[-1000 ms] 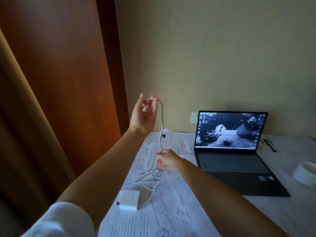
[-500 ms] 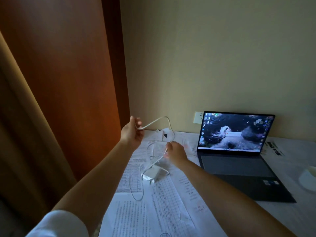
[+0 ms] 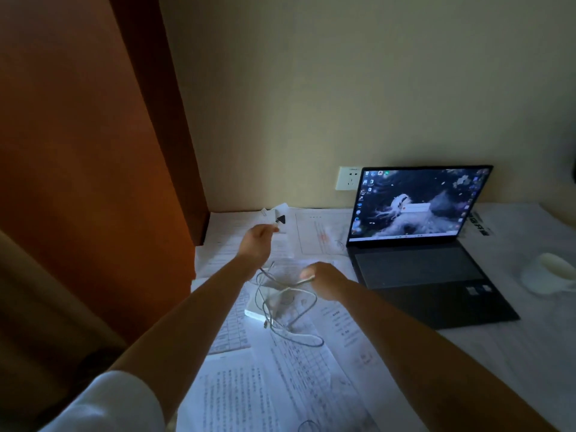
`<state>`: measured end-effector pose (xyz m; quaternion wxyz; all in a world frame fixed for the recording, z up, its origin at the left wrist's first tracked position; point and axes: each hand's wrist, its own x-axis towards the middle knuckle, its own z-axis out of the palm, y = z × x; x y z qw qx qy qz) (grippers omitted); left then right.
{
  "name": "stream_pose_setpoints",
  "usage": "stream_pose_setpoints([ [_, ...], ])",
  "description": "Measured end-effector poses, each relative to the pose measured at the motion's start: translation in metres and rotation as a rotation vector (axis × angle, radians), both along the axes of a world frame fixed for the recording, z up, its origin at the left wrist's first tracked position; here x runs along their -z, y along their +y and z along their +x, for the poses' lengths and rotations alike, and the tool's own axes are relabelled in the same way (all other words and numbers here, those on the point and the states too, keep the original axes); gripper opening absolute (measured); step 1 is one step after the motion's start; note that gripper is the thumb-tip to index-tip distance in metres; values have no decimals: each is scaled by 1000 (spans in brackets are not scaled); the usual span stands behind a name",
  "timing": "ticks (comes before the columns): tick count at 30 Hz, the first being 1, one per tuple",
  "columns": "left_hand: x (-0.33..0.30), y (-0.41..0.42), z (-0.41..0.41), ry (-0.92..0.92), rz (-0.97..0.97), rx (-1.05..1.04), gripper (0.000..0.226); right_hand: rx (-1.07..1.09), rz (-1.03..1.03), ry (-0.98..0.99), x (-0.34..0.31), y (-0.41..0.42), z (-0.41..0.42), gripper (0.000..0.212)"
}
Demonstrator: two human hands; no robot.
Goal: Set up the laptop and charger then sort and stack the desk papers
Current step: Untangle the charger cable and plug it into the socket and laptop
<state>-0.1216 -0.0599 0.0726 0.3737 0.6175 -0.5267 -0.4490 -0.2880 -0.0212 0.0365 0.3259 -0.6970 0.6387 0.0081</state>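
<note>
Printed papers (image 3: 249, 397) covered the near desk, overlapping loosely, some with tables on them. A white sleeve (image 3: 106, 403) showed at bottom left. White charger brick (image 3: 254, 308) lay on the papers between the two forearms, its cable (image 3: 293, 332) looped in a tangle over and beside it. Right hand (image 3: 327, 280) hovered just right of the brick, fingers curled, pinching a pale section of cable near its fingertips. Left hand (image 3: 257, 240) was farther out and raised over the papers, fingers closed on the cable's end; the plug tip stuck out past the fingers, details blurred. More sheets lay under and beyond it, one with a black triangle mark. Open laptop (image 3: 417, 244) sat to the right on the desk, screen lit, showing a desktop. White cup (image 3: 548, 274) sat right of the laptop. Wall socket (image 3: 349, 178) was on the wall just left of the screen's top corner.
</note>
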Motion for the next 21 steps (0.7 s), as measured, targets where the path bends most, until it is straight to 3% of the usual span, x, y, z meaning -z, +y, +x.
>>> stream_pose_setpoints([
  [4, 17, -16, -21, -208, -119, 160, 32, -39, 241, 37, 16, -1, -20, 69],
  [9, 54, -38, -63, -499, -185, 364, 31, 232, 213, -259, 32, -19, -52, 79],
  [11, 65, -46, -79, -648, -209, 403, 33, 309, 235, -288, 41, -27, -68, 74],
  [14, 77, -56, -104, -911, -304, 460, 32, 537, -23, -312, 52, -41, -91, 44],
  [16, 86, -65, -119, -933, -298, 516, 32, 694, -168, -293, 56, -49, -104, 34],
  [21, 121, -93, -149, -872, -156, 630, 27, 711, -283, -254, 66, -62, -119, 26],
])
